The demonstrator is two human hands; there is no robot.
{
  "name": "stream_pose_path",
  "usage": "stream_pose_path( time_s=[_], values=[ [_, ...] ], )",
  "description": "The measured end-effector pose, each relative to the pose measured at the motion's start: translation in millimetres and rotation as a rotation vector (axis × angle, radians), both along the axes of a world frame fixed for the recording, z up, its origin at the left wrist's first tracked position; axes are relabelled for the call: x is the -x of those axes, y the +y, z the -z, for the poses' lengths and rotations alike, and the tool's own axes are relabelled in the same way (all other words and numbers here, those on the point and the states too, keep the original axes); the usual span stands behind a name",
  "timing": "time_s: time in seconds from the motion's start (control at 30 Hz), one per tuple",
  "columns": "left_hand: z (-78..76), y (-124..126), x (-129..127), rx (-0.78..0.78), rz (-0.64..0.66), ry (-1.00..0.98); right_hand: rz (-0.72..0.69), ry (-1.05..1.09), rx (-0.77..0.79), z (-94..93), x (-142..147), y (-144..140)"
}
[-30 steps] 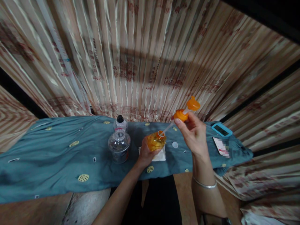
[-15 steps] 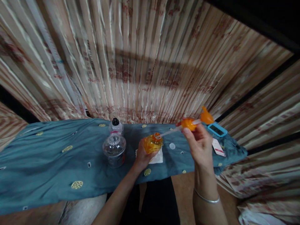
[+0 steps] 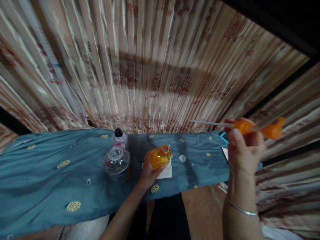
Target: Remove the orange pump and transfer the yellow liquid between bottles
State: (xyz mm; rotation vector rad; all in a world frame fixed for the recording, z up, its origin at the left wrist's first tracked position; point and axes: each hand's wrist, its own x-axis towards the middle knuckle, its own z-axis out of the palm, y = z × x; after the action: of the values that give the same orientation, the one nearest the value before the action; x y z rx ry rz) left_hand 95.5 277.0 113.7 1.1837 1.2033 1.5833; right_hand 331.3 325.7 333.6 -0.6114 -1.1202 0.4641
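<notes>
Pump point(image 3: 252, 126) now pulled clear of orange bottle point(image 3: 160, 157).

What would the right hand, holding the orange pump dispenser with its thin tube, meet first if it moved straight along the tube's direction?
Probably nothing close: the right hand holds the orange pump dispenser level, its tube pointing left above the teal cloth. Depth is unclear.

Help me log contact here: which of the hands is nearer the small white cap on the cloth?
Left. The left hand grips the orange bottle just beside the white cap; the right hand is raised off to its right.
</notes>
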Motion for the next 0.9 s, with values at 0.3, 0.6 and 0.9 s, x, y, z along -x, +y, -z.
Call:
stream_pose_path(
  time_s=[0.3, 0.6, 0.9],
  values=[
    [-10.3, -6, -4, 0.048, 0.006, -0.109, 0.065, -1.389, 0.309, 114.7, -15, 99],
    [-5.6, -9, -5, 0.126, -0.004, -0.194, -0.134, -2.005, 0.350, 179.1, -56, 134],
    [-0.5, -7, -10, 0.122, 0.029, -0.235, -0.152, -1.988, 0.252, 217.7, -95, 121]
  ],
)
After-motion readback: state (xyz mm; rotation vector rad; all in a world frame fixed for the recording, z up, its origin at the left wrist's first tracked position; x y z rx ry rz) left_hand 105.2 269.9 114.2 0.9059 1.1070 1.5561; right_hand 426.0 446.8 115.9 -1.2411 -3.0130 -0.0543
